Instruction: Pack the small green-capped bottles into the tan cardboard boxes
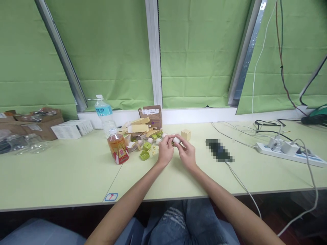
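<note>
Between the fingertips of both hands is a small rounded white piece (176, 140), held just above the table; its exact kind is too small to make out. My left hand (166, 149) pinches it from the left, and my right hand (187, 152) grips it from the right. Left of my hands lie an open green plastic case (144, 155) and a green piece (146, 146). Small pale yellow pieces (153, 150) are scattered beside them. Just behind my right hand stands a small cream cardboard box (186, 134).
A drink bottle (118, 148) and a water bottle (104, 114) stand left of a pile of opened cartons (138, 128). To the right lie a blurred-out dark device (219, 150) with a cable and a power strip (288, 153). Glass jars (35, 143) stand far left.
</note>
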Motion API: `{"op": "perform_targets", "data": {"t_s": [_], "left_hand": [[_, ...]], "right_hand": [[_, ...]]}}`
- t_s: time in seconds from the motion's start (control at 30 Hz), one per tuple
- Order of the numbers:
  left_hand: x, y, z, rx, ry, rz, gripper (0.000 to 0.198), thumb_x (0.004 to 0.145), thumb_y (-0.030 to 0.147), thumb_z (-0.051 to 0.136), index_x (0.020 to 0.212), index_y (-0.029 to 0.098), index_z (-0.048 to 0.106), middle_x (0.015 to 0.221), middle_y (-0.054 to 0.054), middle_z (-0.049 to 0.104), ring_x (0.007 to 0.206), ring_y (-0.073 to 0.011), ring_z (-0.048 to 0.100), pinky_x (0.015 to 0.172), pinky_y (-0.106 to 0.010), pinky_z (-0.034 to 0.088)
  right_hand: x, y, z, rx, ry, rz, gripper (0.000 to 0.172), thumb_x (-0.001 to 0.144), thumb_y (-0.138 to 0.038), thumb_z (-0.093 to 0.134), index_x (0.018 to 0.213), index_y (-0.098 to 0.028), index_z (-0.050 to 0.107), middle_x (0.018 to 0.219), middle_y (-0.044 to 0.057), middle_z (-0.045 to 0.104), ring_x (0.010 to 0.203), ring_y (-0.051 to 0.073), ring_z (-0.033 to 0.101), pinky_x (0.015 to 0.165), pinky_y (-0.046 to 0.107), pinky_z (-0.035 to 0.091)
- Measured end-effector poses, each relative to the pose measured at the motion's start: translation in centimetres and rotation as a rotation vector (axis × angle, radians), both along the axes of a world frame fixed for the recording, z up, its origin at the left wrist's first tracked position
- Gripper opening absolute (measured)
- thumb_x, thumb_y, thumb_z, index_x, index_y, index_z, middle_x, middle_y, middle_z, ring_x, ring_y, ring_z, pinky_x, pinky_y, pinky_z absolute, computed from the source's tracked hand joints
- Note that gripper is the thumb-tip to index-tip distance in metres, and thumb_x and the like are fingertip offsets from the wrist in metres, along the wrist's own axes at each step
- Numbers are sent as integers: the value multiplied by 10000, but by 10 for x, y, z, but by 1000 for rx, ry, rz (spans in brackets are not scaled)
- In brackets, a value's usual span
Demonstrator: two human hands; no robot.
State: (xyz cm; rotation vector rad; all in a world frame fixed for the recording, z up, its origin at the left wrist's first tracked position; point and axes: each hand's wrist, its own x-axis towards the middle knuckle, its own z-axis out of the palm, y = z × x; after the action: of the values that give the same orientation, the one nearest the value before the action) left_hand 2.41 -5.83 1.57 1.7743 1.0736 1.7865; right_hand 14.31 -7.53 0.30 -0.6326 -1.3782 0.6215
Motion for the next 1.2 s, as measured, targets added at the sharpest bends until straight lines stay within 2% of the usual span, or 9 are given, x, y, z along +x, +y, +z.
{"op": "perform_targets", "data": {"t_s": [0.2,0.37,0.5,0.63,0.73,0.9,1.03,1.1,1.2], "left_hand": [[-2,-6,2,0,31,-99,253,996,268,503,1141,185,693,1170,-118,731,1096,-228,690,945,-393,578],[0,-10,6,-45,0,-188,369,925,313,658,1268,186,612,1313,-152,672,1227,-241,642,974,-373,566],[-12,-2,11,-129,-148,-198,434,879,382,720,1225,185,548,1234,-161,705,1097,-228,696,819,-323,592],[-28,0,22,-281,-169,-307,418,794,479,784,1004,165,607,1023,-114,745,780,-168,685,531,-211,462],[-31,-5,27,-398,-102,-428,404,766,499,803,942,157,679,940,-79,735,695,-139,643,503,-205,409],[-26,-8,23,-523,-112,-552,576,744,534,824,1191,209,665,970,-55,732,669,-125,641,499,-200,391],[-23,-5,19,-520,-163,-486,657,740,600,810,1218,191,618,909,-55,721,596,-108,624,445,-174,392],[-21,-5,19,-440,-164,-391,617,764,625,778,1160,177,629,939,-67,719,613,-114,639,430,-173,438],[-18,-7,21,-296,-88,-266,527,784,595,773,1060,154,690,1055,-104,725,772,-173,705,468,-213,559]], "right_hand": [[3,3,-2,-23,-19,8,433,906,-418,694,1297,-234,696,1362,97,684,1272,277,643,1100,473,537],[3,4,-4,-37,-25,15,480,888,-446,712,1303,-208,671,1342,114,693,1221,273,679,1110,473,528],[10,0,3,-4,-129,117,497,907,-441,688,1355,-234,626,1375,114,660,1200,272,684,953,435,632],[30,1,10,73,-218,17,376,963,-374,583,1316,-260,644,1312,113,653,1084,242,694,756,364,664],[41,0,14,194,-360,5,413,951,-324,573,1359,-286,625,1417,116,568,1217,268,618,823,378,644],[35,-8,19,315,-535,67,414,972,-314,576,1382,-274,617,1435,114,574,1329,294,552,1106,473,499],[26,-4,13,345,-553,38,413,971,-400,627,1356,-249,628,1260,122,687,1170,295,643,1043,471,528],[25,1,8,327,-530,-52,431,965,-441,641,1349,-244,634,1191,127,702,1083,285,668,957,443,573],[28,8,3,290,-482,-208,444,966,-467,640,1341,-228,646,1139,141,684,983,263,675,780,373,618]]}}
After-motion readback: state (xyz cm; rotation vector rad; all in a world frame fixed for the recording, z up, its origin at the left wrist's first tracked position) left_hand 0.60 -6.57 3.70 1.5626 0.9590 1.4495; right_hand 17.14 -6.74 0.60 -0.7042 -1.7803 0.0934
